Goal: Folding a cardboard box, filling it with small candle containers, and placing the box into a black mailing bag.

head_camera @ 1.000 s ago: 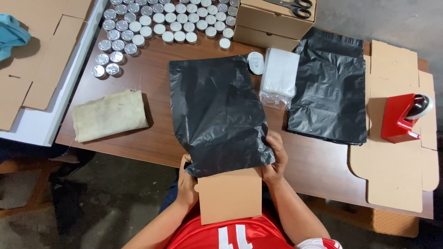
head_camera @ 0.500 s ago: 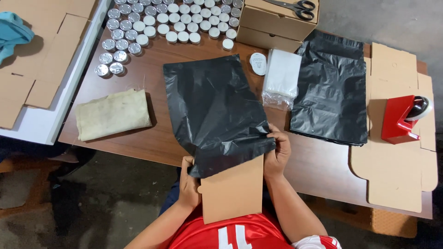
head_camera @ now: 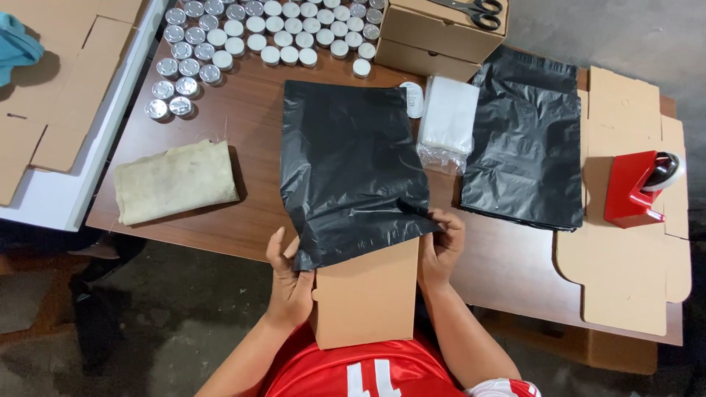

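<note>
Between both hands, cardboard box [head_camera: 368, 294] sits half inside black bag [head_camera: 353, 169]; L hand [head_camera: 288, 283] & R hand [head_camera: 441, 246] pinch bag's mouth.

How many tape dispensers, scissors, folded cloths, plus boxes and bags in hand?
Tape dispenser: 1
Scissors: 1
Folded cloth: 1
Cardboard box in hand: 1
Black bag in hand: 1
Total: 5

Black plastic bag [head_camera: 353, 169]; plain brown cardboard box [head_camera: 366, 298]; red tape dispenser [head_camera: 631, 190]; silver tins [head_camera: 184, 66]; beige cloth [head_camera: 175, 181].
</note>
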